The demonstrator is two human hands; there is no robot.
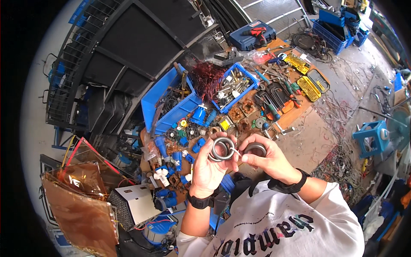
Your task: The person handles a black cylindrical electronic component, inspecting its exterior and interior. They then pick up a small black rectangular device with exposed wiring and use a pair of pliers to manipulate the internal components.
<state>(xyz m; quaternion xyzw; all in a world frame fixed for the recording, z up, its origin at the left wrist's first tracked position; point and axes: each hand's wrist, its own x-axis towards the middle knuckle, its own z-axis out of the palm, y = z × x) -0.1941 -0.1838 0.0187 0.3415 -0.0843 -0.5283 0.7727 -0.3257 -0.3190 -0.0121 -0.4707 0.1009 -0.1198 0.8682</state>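
Bright daylight here, strongest at the upper right, where the pale grey concrete floor point(364, 60) bleaches nearly white! Over on the left, the flat black panels point(141, 36) sit deep in gloom. A hot glint flares off the crinkled, glossy copper-brown sheet point(79, 183), and smaller highlights ride the round grey metal rings point(213, 150). Centre fairly crisp, far right edge hazy. Black fills all 4 corners, and the dark wire-mesh rack point(68, 77) bows hard along the rim!

passable: brown board point(305, 139) beside right hand point(270, 162) | blocked: blue bin point(173, 121), tools point(279, 97) ahead
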